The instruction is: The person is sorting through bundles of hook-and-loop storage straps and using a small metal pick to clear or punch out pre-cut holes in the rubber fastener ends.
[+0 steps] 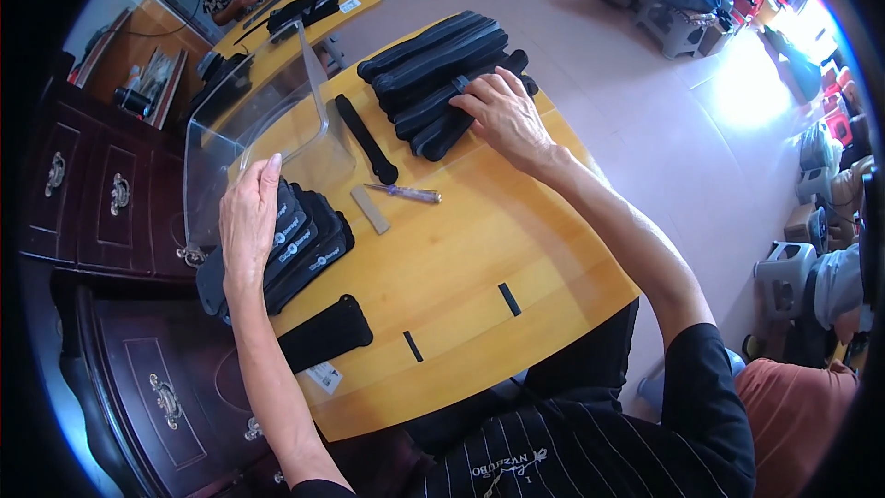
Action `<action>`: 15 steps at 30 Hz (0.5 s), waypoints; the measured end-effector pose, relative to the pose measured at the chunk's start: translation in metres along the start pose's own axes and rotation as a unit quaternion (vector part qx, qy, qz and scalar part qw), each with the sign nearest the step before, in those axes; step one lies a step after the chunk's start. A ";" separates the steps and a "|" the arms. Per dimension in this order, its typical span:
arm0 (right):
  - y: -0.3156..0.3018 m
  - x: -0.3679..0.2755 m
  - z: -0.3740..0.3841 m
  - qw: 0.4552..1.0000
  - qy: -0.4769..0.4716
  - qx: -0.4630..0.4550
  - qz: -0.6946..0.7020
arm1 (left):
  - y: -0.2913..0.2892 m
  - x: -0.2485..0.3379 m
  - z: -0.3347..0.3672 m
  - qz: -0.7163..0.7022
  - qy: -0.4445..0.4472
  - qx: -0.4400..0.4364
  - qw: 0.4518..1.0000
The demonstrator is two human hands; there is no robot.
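Observation:
My right hand (507, 115) rests over a pile of long black padded straps (438, 60) at the far side of the table. Its thumb and fingers pinch a small dark strip (460, 84). At the left, my left hand (247, 217) is curled, thumb upward, at the near edge of a clear plastic bin (318, 129); whatever its fingers hold is hidden. Beside and under that hand is a stack of black fabric pieces with white print (300, 244). One black strap (367, 140) lies apart between the bin and the pile.
A clear-handled screwdriver (406, 193) and a tan strip (371, 209) lie mid-table. Two short black strips (510, 300) sit along the yellow table's (479, 254) near side, with a black piece (327, 332) at left. Dark drawers (138, 387) flank the table. People sit beyond.

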State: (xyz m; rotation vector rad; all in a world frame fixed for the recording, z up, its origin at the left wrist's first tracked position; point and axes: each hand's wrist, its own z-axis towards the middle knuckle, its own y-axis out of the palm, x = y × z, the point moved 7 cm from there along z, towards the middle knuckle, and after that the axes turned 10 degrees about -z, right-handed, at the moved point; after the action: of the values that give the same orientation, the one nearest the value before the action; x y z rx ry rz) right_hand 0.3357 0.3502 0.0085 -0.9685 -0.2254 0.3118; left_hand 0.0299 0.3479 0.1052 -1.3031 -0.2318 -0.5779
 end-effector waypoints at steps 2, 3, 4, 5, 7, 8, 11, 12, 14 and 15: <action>0.001 0.000 0.003 1.000 -0.004 -0.009 0.010 | -0.004 0.013 -0.003 0.047 0.065 0.046 0.996; 0.001 0.001 0.004 1.000 -0.010 -0.004 0.016 | -0.006 0.027 -0.006 0.092 0.132 0.091 0.983; 0.001 0.005 0.001 1.000 -0.012 -0.002 0.017 | 0.003 0.044 -0.007 0.099 0.174 0.103 0.974; 0.002 0.006 0.001 1.000 -0.011 -0.002 0.018 | 0.007 0.066 -0.011 0.111 0.213 0.118 0.963; 0.002 0.010 -0.005 0.999 -0.016 0.037 -0.001 | 0.037 0.104 -0.014 0.054 0.252 0.054 0.965; 0.000 0.006 -0.002 0.999 -0.018 0.039 0.002 | 0.053 0.109 -0.015 0.013 0.256 0.019 0.966; -0.006 0.000 0.004 0.999 -0.005 0.033 0.015 | 0.116 0.107 -0.011 -0.058 0.229 -0.078 0.969; -0.012 -0.002 0.007 0.997 0.007 0.056 0.050 | 0.131 0.104 -0.010 -0.067 0.223 -0.096 0.968; -0.017 0.005 0.004 0.992 0.025 0.089 0.082 | 0.149 0.107 -0.005 -0.094 0.210 -0.082 0.970; -0.020 0.010 0.001 0.993 0.029 0.088 0.077 | 0.157 0.105 -0.002 -0.114 0.190 -0.065 0.973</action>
State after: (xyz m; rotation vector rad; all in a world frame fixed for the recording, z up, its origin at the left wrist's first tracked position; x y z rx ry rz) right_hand 0.3480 0.3439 0.0263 -0.8207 -0.0679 0.4364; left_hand 0.1996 0.3409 0.0231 -1.2712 -0.0264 -1.0390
